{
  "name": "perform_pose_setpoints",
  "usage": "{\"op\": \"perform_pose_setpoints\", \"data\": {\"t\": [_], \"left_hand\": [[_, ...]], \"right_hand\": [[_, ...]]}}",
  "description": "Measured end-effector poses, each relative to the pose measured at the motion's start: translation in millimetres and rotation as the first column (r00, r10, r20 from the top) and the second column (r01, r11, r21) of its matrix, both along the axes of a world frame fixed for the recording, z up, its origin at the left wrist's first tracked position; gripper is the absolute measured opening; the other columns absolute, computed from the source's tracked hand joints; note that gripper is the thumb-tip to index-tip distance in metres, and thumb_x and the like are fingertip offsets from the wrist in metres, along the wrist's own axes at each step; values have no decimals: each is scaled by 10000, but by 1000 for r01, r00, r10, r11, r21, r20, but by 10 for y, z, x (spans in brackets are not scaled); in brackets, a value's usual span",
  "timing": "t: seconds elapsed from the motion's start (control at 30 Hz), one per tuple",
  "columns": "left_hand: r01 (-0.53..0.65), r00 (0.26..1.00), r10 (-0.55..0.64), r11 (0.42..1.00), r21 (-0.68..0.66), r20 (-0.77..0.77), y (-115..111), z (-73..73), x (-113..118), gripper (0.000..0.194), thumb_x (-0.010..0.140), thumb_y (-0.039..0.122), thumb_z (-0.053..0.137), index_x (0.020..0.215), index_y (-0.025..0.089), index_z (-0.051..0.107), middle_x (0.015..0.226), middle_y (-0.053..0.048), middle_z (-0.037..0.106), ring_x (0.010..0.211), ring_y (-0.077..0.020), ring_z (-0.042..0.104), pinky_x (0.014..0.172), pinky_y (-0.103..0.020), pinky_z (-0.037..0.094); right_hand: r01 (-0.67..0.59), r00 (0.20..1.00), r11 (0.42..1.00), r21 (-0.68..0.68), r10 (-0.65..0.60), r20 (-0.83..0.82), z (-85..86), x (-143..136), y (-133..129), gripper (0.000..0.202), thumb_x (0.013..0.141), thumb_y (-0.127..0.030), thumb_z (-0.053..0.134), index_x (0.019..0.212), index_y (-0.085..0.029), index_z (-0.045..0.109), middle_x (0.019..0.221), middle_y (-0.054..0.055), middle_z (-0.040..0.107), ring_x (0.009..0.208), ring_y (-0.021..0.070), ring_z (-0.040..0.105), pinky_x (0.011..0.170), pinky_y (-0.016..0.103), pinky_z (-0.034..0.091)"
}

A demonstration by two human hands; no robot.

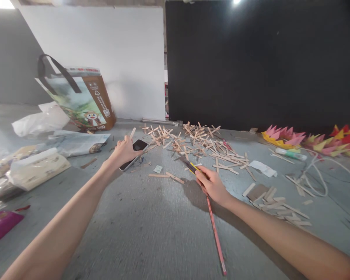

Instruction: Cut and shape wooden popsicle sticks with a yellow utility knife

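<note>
My left hand point(124, 151) is closed around a wooden craft stick point(132, 133), whose pale end points up past the fingers. Under and beside that hand lies a phone point(140, 145) with a dark screen. My right hand point(211, 182) grips a yellow and black utility knife point(192, 167), its blade end toward the pile of crossed craft sticks point(189, 140). A pink patterned pencil point(215, 233) runs toward me from below the right hand; whether the hand also holds it I cannot tell. Two loose sticks point(175, 178) and a small pale packet point(158, 169) lie between the hands.
A printed shopping bag point(87, 101) and plastic packages point(37, 169) stand and lie at left. On the right are more craft sticks point(280, 206), a white cable point(323, 182), a glue stick point(290, 154) and colourful paper crowns point(282, 138). Black and white panels point(262, 66) rise behind.
</note>
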State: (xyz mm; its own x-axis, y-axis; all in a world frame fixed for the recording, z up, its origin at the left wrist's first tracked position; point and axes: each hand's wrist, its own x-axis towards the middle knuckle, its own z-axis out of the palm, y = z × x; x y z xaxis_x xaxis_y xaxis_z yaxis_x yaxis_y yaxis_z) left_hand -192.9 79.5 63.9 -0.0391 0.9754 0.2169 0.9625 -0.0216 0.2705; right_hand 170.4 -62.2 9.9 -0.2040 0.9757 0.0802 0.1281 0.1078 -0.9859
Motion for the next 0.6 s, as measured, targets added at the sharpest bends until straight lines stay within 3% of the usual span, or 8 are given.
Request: {"op": "perform_pose_setpoints", "data": {"t": [0.1,0.2,0.43,0.6], "left_hand": [[34,999,-36,996,-81,-16,-12,-12,2,657,667,508,765,1164,161,510,1098,-200,673,1027,-400,674,762,-393,506],[39,999,-41,997,-72,-18,-5,-34,-8,636,644,468,770,1146,172,515,1067,-175,685,981,-377,689,734,-376,499],[-59,982,69,996,-62,177,35,-121,-55,697,548,493,831,1115,201,549,1039,-82,679,986,-320,676,751,-352,505],[-93,968,99,995,-37,230,28,-130,-53,689,515,454,851,1089,199,566,987,-54,651,948,-295,656,756,-353,498]], "right_hand": [[-6,1000,1000,-29,5,-15,-26,11,12,350,996,-584,536,992,-238,591,642,-68,476,398,78,331,375,227,271],[-12,1000,1000,-26,12,3,-30,8,7,360,998,-588,527,1016,-236,603,632,-66,480,409,88,343,389,231,273],[-10,1000,1000,-29,11,17,-28,-6,-3,373,990,-601,531,1001,-235,601,613,-67,471,413,92,329,397,235,252],[-19,999,1000,-22,19,25,-27,-8,-3,353,1006,-585,520,971,-241,590,608,-67,465,420,93,334,404,235,264]]}}
